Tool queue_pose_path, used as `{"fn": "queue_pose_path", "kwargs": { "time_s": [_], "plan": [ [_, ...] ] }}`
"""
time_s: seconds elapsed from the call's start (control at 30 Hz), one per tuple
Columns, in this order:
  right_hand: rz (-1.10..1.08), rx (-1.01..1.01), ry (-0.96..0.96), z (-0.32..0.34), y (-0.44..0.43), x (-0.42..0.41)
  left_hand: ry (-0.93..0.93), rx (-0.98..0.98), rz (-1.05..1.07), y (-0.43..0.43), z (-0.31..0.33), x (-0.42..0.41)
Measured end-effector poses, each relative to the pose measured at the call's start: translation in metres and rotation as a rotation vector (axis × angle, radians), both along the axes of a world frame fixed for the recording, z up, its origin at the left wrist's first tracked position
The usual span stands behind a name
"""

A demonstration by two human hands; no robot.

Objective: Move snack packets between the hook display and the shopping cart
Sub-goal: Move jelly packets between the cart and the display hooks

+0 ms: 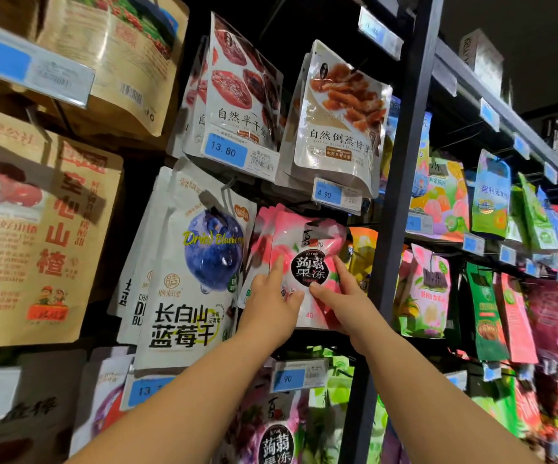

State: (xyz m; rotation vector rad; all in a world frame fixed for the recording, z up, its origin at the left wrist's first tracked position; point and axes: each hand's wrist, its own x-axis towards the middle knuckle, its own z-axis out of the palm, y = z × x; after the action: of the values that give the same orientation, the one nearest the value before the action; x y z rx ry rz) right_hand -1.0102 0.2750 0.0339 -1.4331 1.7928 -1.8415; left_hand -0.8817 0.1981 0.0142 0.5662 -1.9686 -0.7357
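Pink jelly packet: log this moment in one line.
left hand: grips pink jelly packet | right hand: grips it | packet: at hook display | cart: unseen

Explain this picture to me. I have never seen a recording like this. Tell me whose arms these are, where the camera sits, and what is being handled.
No machine here: these are a person's bare arms, filmed by one wide-angle camera worn on the head. In front is a shop's hook display of hanging snack packets. The left hand and the right hand both touch the lower half of a pink konjac jelly packet, thumbs and forefingers on its front; whether the other fingers grip behind it is hidden. To its left hangs a dried blueberry packet. No shopping cart shows.
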Motion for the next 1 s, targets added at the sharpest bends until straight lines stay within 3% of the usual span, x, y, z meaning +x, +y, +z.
{"fn": "queue_pose_path", "kwargs": {
  "time_s": [0.27,0.37,0.47,0.7,0.83,1.0],
  "plan": [
    [-0.252,-0.047,0.208,-0.027,0.016,0.006,0.11,-0.024,0.006,0.014,-0.031,-0.005],
    [-0.28,-0.076,0.263,-0.039,0.023,0.011,0.129,-0.097,0.136,0.019,-0.042,-0.005],
    [-0.311,-0.081,0.277,-0.051,0.031,0.014,0.172,-0.183,0.245,0.027,-0.053,-0.004],
    [-0.36,-0.054,0.205,-0.095,0.062,0.009,0.207,-0.319,0.275,0.063,-0.108,-0.005],
    [-0.382,0.006,0.112,-0.156,0.099,0.0,0.044,-0.281,0.096,0.097,-0.172,-0.019],
    [-0.471,0.242,-0.046,-0.259,0.165,-0.013,-0.282,-0.206,-0.169,0.152,-0.27,-0.033]
  ]
}}
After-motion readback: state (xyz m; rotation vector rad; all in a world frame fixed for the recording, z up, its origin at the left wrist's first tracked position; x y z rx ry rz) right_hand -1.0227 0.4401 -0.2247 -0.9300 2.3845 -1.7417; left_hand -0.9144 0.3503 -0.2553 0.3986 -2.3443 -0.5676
